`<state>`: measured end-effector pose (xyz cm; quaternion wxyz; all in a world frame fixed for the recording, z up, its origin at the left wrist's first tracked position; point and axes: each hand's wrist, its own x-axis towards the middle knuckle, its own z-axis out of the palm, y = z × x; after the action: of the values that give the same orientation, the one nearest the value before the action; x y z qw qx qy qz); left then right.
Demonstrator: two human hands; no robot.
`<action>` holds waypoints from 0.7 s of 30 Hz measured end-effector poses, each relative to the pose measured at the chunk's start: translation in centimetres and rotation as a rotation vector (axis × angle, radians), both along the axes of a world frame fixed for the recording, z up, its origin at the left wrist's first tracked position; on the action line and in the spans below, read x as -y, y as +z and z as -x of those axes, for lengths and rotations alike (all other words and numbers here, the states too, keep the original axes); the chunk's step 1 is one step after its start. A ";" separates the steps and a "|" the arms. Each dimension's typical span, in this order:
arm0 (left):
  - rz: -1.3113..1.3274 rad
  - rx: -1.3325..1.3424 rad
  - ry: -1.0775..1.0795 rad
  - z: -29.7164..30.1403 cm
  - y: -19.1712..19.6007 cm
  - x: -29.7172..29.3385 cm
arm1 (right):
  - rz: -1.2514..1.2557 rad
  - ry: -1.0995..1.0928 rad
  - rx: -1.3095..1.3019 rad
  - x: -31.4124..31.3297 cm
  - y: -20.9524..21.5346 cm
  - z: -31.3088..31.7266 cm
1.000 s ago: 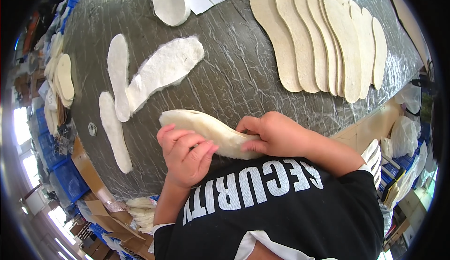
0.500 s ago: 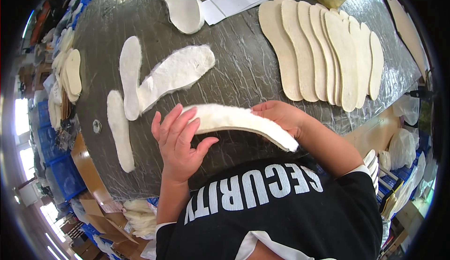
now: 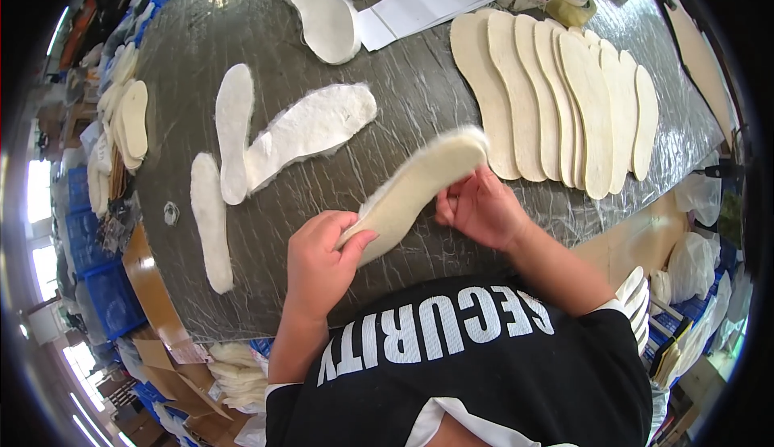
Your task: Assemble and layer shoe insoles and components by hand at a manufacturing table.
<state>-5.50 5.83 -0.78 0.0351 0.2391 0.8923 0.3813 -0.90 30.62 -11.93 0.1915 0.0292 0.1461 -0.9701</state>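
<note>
A cream insole [image 3: 415, 193] with a fluffy white fleece edge is held up over the near part of the table, its smooth felt side facing me. My left hand [image 3: 316, 263] pinches its lower left end, thumb on the felt face. At the upper right end, my right hand [image 3: 488, 212] grips the edge, with some fingers hidden behind the insole. Just beyond lie a fleecy insole [image 3: 310, 128] spread out flat and a narrow white insole [image 3: 235, 128] whose lower end meets it. Another narrow insole [image 3: 211, 225] rests on the left.
Several overlapping felt insoles [image 3: 584, 108] fan out at the right of the dark, plastic-covered table [image 3: 387, 68]. At the back are a stacked pair of insoles [image 3: 322, 20], white paper sheets [image 3: 435, 4] and tape rolls [image 3: 568, 4]. More insoles [image 3: 131, 120] are piled beyond the left edge.
The insole has been turned from fleece side up to felt side towards me, and its right end has risen. My left hand has gone from spread fingers to pinching its end.
</note>
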 end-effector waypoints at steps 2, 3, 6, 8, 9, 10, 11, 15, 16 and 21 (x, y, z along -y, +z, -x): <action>-0.069 0.158 0.135 -0.6 -0.8 -0.5 | -0.257 -0.136 0.000 1.9 2.0 0.6; -0.068 0.153 0.139 -0.7 -1.1 -1.0 | -0.484 -0.216 0.009 3.6 4.2 1.1; -0.126 0.210 0.055 -0.8 -0.9 -2.8 | -0.749 -0.257 -0.082 4.5 5.0 2.9; -0.270 0.222 -0.004 -0.6 -1.2 -3.4 | -0.843 -0.222 -0.088 4.5 6.3 5.0; -0.415 0.244 -0.073 -0.4 -1.2 -3.7 | -0.845 -0.228 -0.096 4.1 6.3 5.8; -0.485 0.326 -0.105 -0.3 -0.7 -3.8 | -0.906 -0.203 -0.110 3.6 6.1 6.6; -0.487 0.317 -0.108 0.1 -0.4 -3.8 | -0.967 -0.176 -0.126 3.1 6.1 7.3; -0.146 -0.426 -0.069 2.6 0.0 -2.9 | -0.614 0.178 -0.154 1.4 7.3 9.0; -0.110 -0.498 -0.070 3.2 0.2 -2.8 | -0.547 0.231 -0.101 1.2 6.7 8.9; 0.025 -0.647 -0.155 3.8 1.4 -2.1 | -0.338 0.481 -0.098 1.6 6.1 6.9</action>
<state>-9.29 7.90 0.61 -0.2184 0.4146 0.8409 0.2708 -7.78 29.03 -5.81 0.4009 -0.0219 0.3173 -0.8591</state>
